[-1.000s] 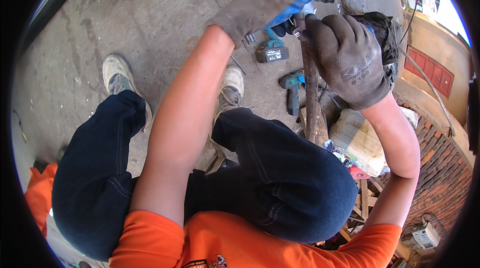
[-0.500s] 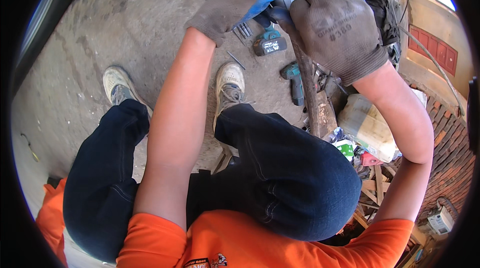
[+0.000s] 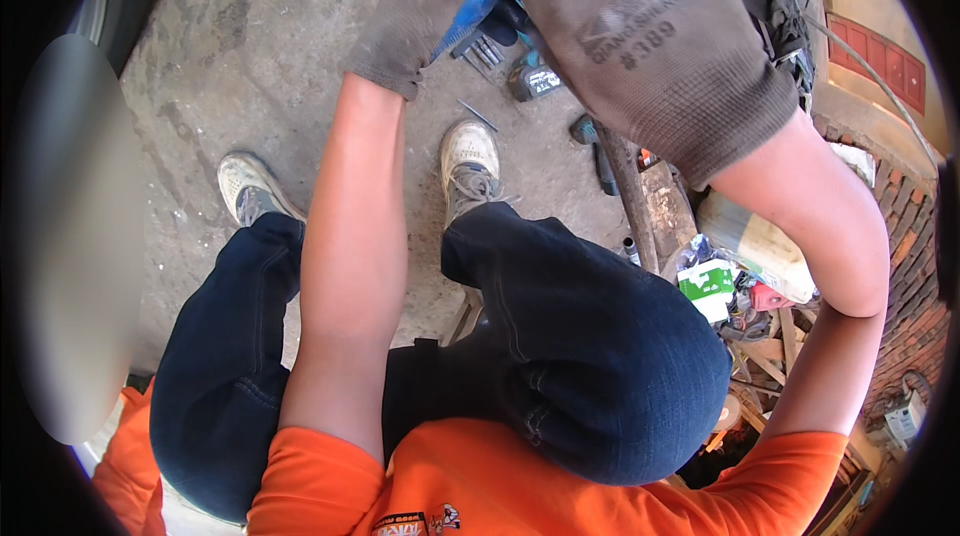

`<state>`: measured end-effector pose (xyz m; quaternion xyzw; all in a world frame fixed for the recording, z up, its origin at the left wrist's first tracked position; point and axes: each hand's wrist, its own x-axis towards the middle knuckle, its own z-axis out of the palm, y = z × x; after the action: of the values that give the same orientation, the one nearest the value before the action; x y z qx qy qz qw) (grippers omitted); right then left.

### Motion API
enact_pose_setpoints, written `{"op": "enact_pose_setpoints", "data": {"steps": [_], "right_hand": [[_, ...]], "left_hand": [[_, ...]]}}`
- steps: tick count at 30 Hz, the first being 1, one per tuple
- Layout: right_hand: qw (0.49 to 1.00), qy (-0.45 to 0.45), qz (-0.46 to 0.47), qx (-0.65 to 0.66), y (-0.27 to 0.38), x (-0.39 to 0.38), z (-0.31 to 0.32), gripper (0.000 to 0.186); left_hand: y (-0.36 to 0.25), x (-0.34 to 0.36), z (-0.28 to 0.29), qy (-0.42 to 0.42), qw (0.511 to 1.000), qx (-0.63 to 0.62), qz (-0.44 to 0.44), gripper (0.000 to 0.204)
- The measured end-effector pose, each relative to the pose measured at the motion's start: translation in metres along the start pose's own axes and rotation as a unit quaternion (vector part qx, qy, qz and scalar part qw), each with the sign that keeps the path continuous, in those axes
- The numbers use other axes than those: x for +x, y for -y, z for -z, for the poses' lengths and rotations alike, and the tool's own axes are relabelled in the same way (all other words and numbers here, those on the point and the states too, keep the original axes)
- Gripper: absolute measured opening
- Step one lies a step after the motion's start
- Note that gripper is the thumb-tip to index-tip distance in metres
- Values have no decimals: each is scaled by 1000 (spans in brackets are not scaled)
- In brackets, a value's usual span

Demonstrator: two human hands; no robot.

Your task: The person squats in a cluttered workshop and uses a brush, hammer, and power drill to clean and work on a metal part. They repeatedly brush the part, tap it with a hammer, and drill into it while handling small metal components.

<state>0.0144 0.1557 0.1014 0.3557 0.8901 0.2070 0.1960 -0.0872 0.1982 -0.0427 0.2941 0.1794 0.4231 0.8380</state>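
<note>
My left hand (image 3: 430,11), in a grey glove with a blue palm, is closed at the top edge of the view. Its fingers are partly cut off there. My right hand (image 3: 660,46), gloved in grey too, is beside it with the fingers curled under, its back toward me. Whatever they grip is mostly hidden by the gloves and the frame's edge. From beneath my right hand a brown pole (image 3: 630,201) slants down toward my knee. Past the gloves, a teal cordless drill (image 3: 535,81) lies on the floor, partly covered.
Several metal bits (image 3: 485,53) and a thin rod (image 3: 477,115) are on the concrete floor near my shoe (image 3: 468,151). Another teal power tool (image 3: 600,161) rests beside the pole. To the right are a pale plastic container (image 3: 755,236), a green-and-white packet (image 3: 707,286) and wood scraps. A blurred pale shape (image 3: 80,236) fills the left edge.
Both hands sit higher in view, and my right hand has shifted left, closer to the left one. The grey tool part between them is now covered. A blurred shape has appeared at left.
</note>
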Motion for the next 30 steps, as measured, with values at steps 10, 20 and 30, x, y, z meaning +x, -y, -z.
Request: {"op": "enact_pose_setpoints", "data": {"steps": [10,20,30], "right_hand": [[985,-62,3,160,-9,-9,-7,15],[726,-57,-500,468,-120,-85,-150,34],[680,358,-438,467,14,-48,-409,44]], "left_hand": [[9,4,16,33,945,296,-138,53],[10,-3,22,-58,974,218,-19,75],[19,-12,26,-210,971,112,-25,106]]}}
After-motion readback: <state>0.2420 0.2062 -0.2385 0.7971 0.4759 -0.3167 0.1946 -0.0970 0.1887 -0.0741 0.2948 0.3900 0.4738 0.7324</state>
